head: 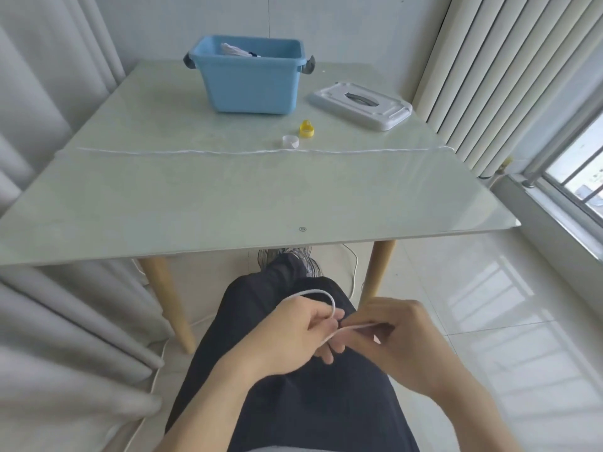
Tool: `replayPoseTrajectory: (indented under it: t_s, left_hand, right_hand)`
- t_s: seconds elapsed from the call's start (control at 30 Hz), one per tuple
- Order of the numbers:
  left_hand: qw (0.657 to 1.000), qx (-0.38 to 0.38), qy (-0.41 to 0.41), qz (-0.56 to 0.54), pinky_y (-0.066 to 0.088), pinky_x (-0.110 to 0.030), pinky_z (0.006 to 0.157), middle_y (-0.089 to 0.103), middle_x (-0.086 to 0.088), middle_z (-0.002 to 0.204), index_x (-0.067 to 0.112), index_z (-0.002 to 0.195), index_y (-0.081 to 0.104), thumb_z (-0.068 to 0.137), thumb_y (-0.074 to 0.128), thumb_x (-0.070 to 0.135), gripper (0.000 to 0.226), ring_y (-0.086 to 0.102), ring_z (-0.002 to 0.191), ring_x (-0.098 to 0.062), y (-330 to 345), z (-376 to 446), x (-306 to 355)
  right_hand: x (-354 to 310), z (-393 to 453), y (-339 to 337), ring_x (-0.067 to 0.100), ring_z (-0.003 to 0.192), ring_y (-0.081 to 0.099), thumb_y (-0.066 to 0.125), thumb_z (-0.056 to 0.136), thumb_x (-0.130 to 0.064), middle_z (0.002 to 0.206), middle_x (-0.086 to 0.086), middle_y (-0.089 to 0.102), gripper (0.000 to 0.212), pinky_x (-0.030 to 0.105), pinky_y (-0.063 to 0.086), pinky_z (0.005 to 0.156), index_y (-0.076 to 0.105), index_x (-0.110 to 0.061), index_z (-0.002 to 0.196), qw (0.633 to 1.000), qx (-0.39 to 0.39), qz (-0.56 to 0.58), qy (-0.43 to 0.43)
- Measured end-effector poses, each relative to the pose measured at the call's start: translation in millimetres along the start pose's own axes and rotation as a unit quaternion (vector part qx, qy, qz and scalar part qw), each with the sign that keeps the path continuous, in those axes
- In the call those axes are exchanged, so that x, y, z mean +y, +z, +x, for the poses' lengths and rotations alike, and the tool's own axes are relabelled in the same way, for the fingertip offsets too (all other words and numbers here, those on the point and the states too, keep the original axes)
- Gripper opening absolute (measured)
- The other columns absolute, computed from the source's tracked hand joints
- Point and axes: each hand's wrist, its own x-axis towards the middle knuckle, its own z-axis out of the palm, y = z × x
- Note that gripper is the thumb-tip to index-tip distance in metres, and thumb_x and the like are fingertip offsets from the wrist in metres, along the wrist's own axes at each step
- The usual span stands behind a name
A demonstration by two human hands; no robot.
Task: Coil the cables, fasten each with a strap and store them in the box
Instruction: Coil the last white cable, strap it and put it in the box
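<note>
— White and thin, a cable (321, 295) is seen below the near edge of the pale green glass-topped table (228, 197), over a lap in dark trousers (293, 402). By what is it held?

— By both hands. A loop of it is gripped in the curled fingers of the left hand (293, 334); the loop arches up above that hand. Just right of it, a straight run of the same cable is pinched between thumb and fingers of the right hand (391, 340). The two hands are nearly touching.

— And on the table, from the left?

— A second long white cable (228, 153) is laid straight across the tabletop from the left edge to the right edge. Behind it, toward the far edge, a light blue plastic box (251, 79) with grey side latches is stood open; a white coiled bundle (235, 49) is seen inside it.

— What is placed right of the box?

— Between the box and the straight cable, slightly to the right, a small white strap ring (290, 141) is set, with a small yellow strap ring (306, 129) just beside it. Further right, near the table's right edge, a white plastic lid (360, 105) is laid flat.

— Beyond the table?

— Grey curtains (49, 305) are hung at its left, and white vertical blinds (509, 76) at its right. More white cable (354, 269) is trailed on the tiled floor beneath the table.
</note>
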Motion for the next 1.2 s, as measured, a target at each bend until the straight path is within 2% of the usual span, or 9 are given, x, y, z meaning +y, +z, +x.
replayPoseTrajectory:
  t_s: [0.13,0.27,0.47,0.67,0.83,0.9,1.0,1.13,1.2]
  left_hand:
    - [0.996,0.063,-0.003,0.060,0.052,-0.034,0.064,0.064,-0.003,0.064,0.011,0.095,0.069,0.105,0.030,0.045,0.052,0.058,0.056,-0.018,14,-6,-5]
    - [0.942,0.009,0.030,-0.334,0.021,-0.029,0.047,0.027,-0.003,0.050,0.004,0.082,0.064,0.102,0.043,0.036,0.043,0.020,0.045,-0.017,23,-8,-4]
    - [0.816,-0.048,0.058,-0.573,0.033,-0.027,0.049,0.027,0.003,0.051,0.001,0.089,0.064,0.097,0.044,0.028,0.034,0.023,0.046,-0.012,15,-2,-14]
    - [0.938,0.132,0.017,-0.322,0.046,-0.033,0.064,0.043,-0.010,0.053,0.003,0.095,0.070,0.104,0.046,0.021,0.031,0.043,0.053,-0.021,16,-3,-23]
    - [0.931,0.157,-0.029,-0.329,0.043,-0.036,0.063,0.043,-0.011,0.050,0.004,0.075,0.056,0.103,0.048,0.022,0.035,0.042,0.051,-0.023,20,1,-24]
    - [0.881,0.146,-0.033,-0.449,0.033,-0.030,0.051,0.033,-0.005,0.049,0.008,0.071,0.054,0.101,0.048,0.022,0.033,0.030,0.044,-0.016,18,2,-25]
    - [0.747,0.133,-0.011,-0.652,0.016,-0.024,0.044,0.018,0.006,0.054,0.013,0.072,0.053,0.098,0.045,0.026,0.030,0.011,0.044,-0.010,7,5,-28]
    - [0.633,0.215,0.025,-0.743,0.017,-0.023,0.043,0.015,0.008,0.058,0.012,0.078,0.053,0.101,0.036,0.032,0.035,0.013,0.043,-0.009,-17,3,-38]
    - [0.591,0.264,0.030,-0.762,0.024,-0.024,0.047,0.019,0.007,0.062,0.011,0.083,0.054,0.102,0.035,0.034,0.035,0.018,0.047,-0.012,-25,2,-46]
  right_hand:
    - [11,6,-7,0.021,0.059,0.060,0.085,0.076,-0.028,0.063,-0.004,0.066,0.014,0.031,0.050,0.057,0.072,-0.027,0.073,0.983,0.136,0.059,0.108]
    - [21,13,4,0.013,0.067,0.062,0.073,0.089,-0.029,0.073,-0.005,0.068,0.007,0.035,0.053,0.062,0.073,-0.023,0.084,0.978,0.103,0.114,0.139]
    - [10,14,47,0.022,0.060,0.060,0.042,0.106,-0.021,0.072,0.012,0.064,0.039,0.030,0.042,0.042,0.062,0.011,0.099,0.888,0.017,0.413,0.203]
    - [3,25,64,0.027,0.054,0.047,0.048,0.099,-0.016,0.058,0.013,0.052,0.036,0.031,0.029,0.047,0.049,-0.009,0.064,0.785,0.156,0.506,0.321]
    - [2,29,66,0.028,0.055,0.044,0.041,0.092,-0.015,0.055,0.017,0.055,0.045,0.035,0.030,0.054,0.048,-0.017,0.047,0.744,0.168,0.557,0.329]
    - [2,29,62,0.028,0.056,0.050,0.039,0.092,-0.015,0.064,0.023,0.061,0.049,0.035,0.034,0.055,0.055,-0.012,0.045,0.771,0.110,0.555,0.293]
    - [3,30,58,0.027,0.064,0.063,0.043,0.099,-0.013,0.076,0.021,0.070,0.041,0.034,0.044,0.056,0.063,0.004,0.067,0.857,0.036,0.463,0.224]
    - [10,25,61,0.019,0.056,0.063,0.060,0.098,-0.020,0.078,0.004,0.068,0.007,0.026,0.046,0.058,0.060,-0.021,0.105,0.948,0.049,0.244,0.197]
    - [18,20,62,0.011,0.065,0.064,0.065,0.093,-0.023,0.080,-0.005,0.066,0.015,0.016,0.047,0.064,0.058,-0.029,0.104,0.969,0.072,0.140,0.189]
